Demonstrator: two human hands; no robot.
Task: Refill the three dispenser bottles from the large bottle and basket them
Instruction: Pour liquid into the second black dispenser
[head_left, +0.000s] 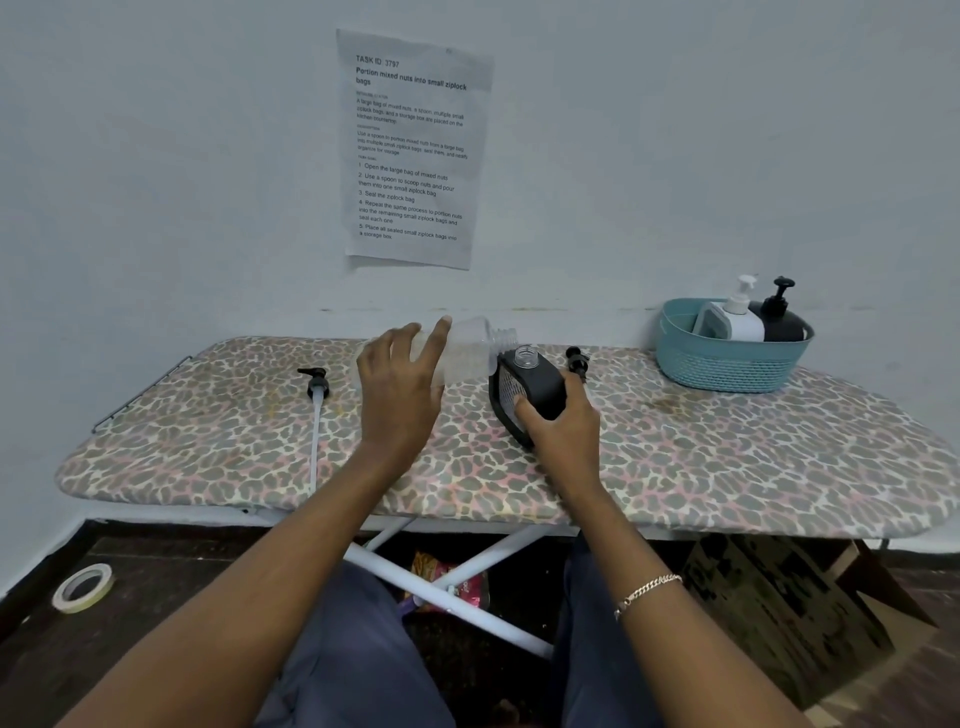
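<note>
My left hand (400, 387) grips the large clear bottle (470, 348), tipped on its side with its open neck at the mouth of a black dispenser bottle (530, 392). That black bottle stands uncapped on the ironing board (727, 457), and my right hand (563, 423) grips its lower right side. Two black pump heads lie on the board: one with a long white tube (316, 415) to the left, another (576, 362) just behind my right hand. The teal basket (727, 364) at the back right holds a white pump bottle (735, 317) and a black pump bottle (779, 319).
A printed sheet (413, 148) is stuck on the wall behind. The board's white legs (452, 597) cross under it. A tape roll (83, 587) lies on the floor at left, a cardboard box (789, 613) at right.
</note>
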